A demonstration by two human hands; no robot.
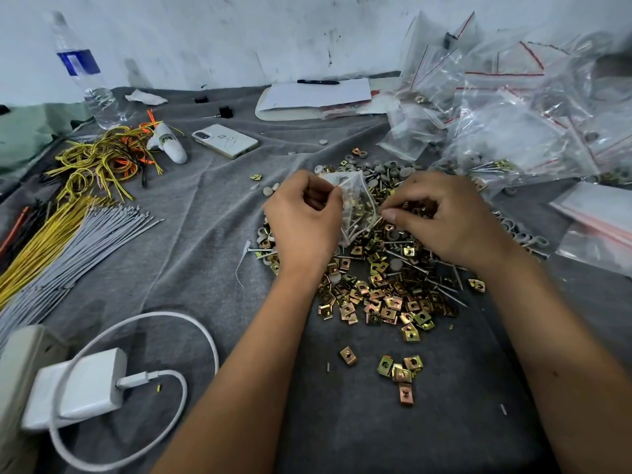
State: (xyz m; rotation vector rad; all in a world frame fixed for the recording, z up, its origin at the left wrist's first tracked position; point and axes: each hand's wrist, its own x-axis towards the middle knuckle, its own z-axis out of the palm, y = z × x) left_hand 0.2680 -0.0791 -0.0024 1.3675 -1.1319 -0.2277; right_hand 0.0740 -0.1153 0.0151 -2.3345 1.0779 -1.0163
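Pinching with curled fingers, held small clear bag between them: left hand clamped on its left edge, right hand on its right, over clip pile.

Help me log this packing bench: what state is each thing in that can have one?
small bag, part filled, held by both hands
left hand, pinching one edge of the bag
right hand, pinching its other edge
metal clips, loose in a heap
phone, face down
water bottle, upright
charger, cable plugged in
pen, lying on notepad
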